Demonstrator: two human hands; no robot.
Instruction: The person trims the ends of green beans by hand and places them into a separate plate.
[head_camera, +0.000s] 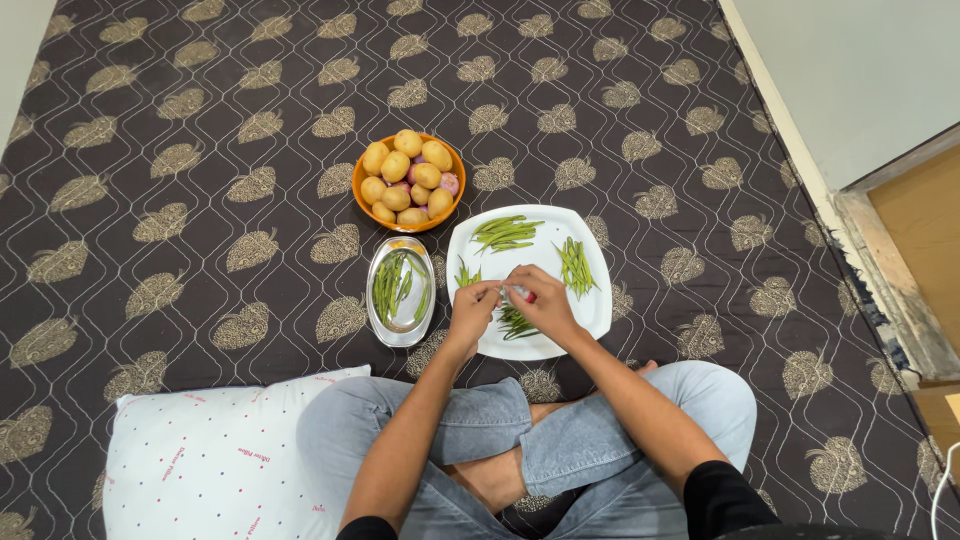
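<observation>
My left hand (472, 306) and my right hand (540, 300) meet over the near part of a white square plate (585, 312). The right hand grips a small tool with a red handle; its blade is hidden. The left hand pinches a green bean against it. Piles of green beans (506, 233) lie on the plate at the back, on the right (575, 266), and under my hands (517, 323). Left of the plate stands a small steel tray (383, 325) holding more green beans (398, 282).
An orange bowl (360, 195) of yellow potatoes (408, 175) sits behind the tray. Everything rests on a dark quilted cover with gold leaf shapes (200, 200). A white dotted pillow (215, 455) lies by my left knee. A wall and wooden ledge (895, 280) run along the right.
</observation>
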